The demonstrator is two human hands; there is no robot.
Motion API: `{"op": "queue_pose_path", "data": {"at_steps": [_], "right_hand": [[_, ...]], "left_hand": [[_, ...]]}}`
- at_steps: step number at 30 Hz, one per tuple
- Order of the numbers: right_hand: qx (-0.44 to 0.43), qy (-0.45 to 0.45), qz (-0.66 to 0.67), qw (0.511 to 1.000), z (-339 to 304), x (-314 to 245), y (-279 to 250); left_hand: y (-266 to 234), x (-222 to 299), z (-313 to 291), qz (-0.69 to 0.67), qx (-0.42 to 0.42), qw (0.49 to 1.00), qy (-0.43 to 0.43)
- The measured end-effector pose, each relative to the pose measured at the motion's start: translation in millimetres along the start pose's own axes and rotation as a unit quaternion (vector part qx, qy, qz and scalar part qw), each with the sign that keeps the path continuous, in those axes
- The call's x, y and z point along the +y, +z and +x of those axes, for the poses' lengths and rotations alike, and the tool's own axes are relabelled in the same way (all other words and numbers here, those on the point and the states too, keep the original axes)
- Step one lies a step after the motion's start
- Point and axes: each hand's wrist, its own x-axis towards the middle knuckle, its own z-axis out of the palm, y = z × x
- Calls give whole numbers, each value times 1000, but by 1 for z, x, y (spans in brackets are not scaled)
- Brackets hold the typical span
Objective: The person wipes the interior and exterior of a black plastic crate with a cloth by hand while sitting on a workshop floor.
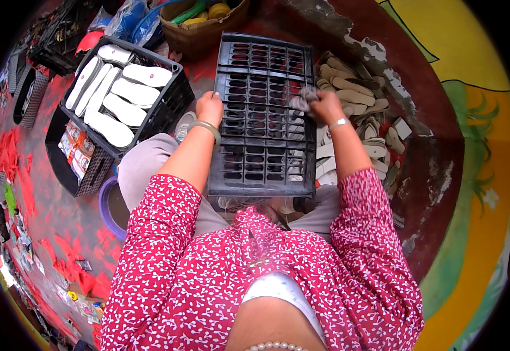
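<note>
Right hand (327,105) pinches a grey cloth (303,99) at its 9 o'clock, on the upturned black crate (264,117) across the lap; left hand (210,107) curls closed on the crate's edge at 9 o'clock

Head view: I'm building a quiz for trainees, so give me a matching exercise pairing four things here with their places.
Things:
1. grey cloth
2. left hand
3. white soles
4. tan soles

Places:
A. piled on the floor, to the right
B. on the left edge of the upturned black crate
C. in the right hand
D. inside the open black crate to the left

Pairs: 1-C, 2-B, 3-D, 4-A
</note>
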Motion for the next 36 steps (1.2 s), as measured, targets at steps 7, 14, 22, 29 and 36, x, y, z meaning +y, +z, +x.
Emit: {"op": "queue_pose_path", "data": {"at_steps": [7,14,22,29,36], "right_hand": [[-250,-36,494,832,-77,-5,-83],[-97,15,505,858,13,-15,-70],[228,-42,89,969,129,-30,7],[20,-54,-377,924,135,-65,30],[48,-64,-344,936,107,-57,41]], "left_hand": [[-4,-25,20,15,-43,999,5],[-12,0,1,12,-20,1000,5],[-16,6,-4,-9,-19,1000,-2],[-8,-10,2,-28,-15,999,-2],[-12,-4,2,-10,-17,1000,-17]]}}
